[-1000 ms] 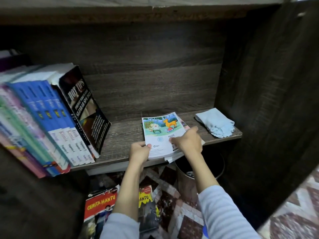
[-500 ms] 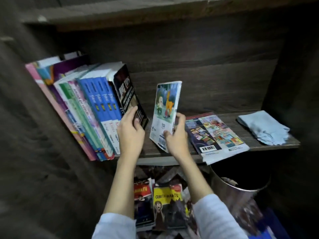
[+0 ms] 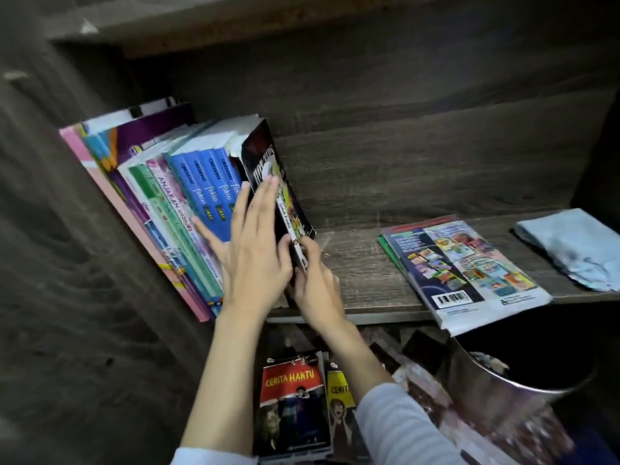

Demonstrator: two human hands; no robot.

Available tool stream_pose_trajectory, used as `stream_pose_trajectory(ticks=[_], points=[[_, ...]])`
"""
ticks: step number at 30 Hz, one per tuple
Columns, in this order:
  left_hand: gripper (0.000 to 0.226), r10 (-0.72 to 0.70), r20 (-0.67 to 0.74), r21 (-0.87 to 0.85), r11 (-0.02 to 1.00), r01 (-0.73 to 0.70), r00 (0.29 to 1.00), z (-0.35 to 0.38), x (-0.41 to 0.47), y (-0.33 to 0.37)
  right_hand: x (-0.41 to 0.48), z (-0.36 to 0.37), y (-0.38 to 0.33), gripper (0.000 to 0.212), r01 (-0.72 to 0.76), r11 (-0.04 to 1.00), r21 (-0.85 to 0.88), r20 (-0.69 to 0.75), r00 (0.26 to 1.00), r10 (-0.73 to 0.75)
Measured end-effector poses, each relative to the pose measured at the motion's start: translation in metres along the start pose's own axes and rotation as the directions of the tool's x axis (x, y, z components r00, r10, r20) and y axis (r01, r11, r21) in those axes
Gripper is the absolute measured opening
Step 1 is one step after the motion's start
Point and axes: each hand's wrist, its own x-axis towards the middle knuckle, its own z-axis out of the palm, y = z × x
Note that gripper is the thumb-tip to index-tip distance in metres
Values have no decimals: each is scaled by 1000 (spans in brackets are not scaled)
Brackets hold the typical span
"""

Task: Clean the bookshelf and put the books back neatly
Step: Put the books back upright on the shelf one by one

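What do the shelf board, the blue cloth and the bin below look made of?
Shelf board: wood or wood-look laminate, matte, with visible grain. Blue cloth: soft fabric, folded and creased. Bin: probably metal, its wall shiny and reflective.

Head camera looks forward and down, close, into the bookshelf [image 3: 352,263].

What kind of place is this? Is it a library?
Probably a home, not a library: one small wooden bookshelf with school books, storybooks lying below it, and a metal bin beside them.
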Motion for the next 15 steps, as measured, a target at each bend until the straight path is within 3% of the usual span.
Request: stream_pose_trajectory(ticks=[4, 8, 15], points=[[86, 24, -40, 69, 997, -21, 999, 7, 3, -5, 16, -9, 9, 64, -11, 994, 104, 153, 988, -5], [96, -8, -58, 125, 992, 16, 998, 15, 8, -8, 27, -20, 29, 76, -140, 978, 156, 399, 915, 67], [97, -85, -106, 141, 985, 99, 991, 26, 14, -7, 29, -7, 38, 57, -151, 989, -10, 344, 928, 145]])
